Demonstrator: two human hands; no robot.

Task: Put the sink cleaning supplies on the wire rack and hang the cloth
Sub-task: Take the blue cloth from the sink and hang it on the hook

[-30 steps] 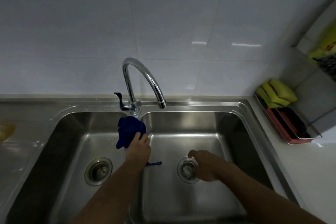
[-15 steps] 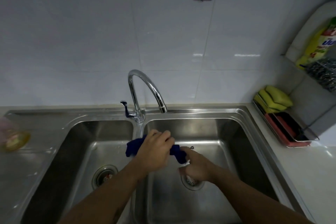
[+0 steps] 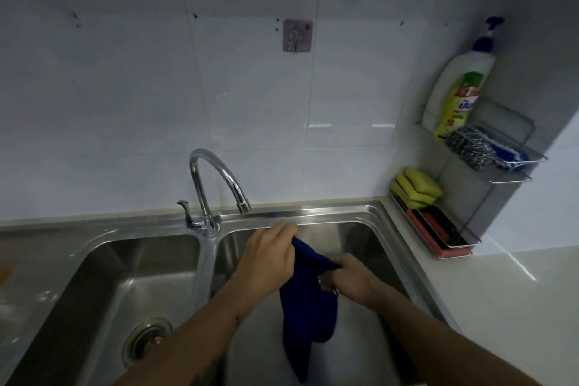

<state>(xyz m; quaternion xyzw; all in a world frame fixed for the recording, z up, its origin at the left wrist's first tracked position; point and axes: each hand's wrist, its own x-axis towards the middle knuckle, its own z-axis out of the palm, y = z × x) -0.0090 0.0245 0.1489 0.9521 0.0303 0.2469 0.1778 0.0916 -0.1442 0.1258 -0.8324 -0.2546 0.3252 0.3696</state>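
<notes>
1. Both hands now on the blue cloth (image 3: 308,304) over the R basin (image 3: 376,235), about 6 o'clock in view. Left hand (image 3: 266,263) is fisted round the top corner; right hand (image 3: 352,279) is closed on the edge beside it, at its 3 o'clock. A sec ago only the left had it, draped at the divider, w/ the right down at the drain
2. Cloth is lifted off the sink now and hangs free below the hands, tail reaching toward 6 o'clock. Looks bunched, prob being wrung or straightened; can't tell which
3. Faucet (image 3: 216,178) at 11 o'clock of the hands, clear of them
4. View has tipped up: wall hook (image 3: 297,36) now fully seen at 12 o'clock, bare, well apart from the cloth. That's the likely hang spot
5. Wire rack (image 3: 501,153) at 2 o'clock already holds soap bottle (image 3: 460,94), steel scrubber (image 3: 470,146); sponges (image 3: 416,186) below. So supplies look done, hanging is what's left
</notes>
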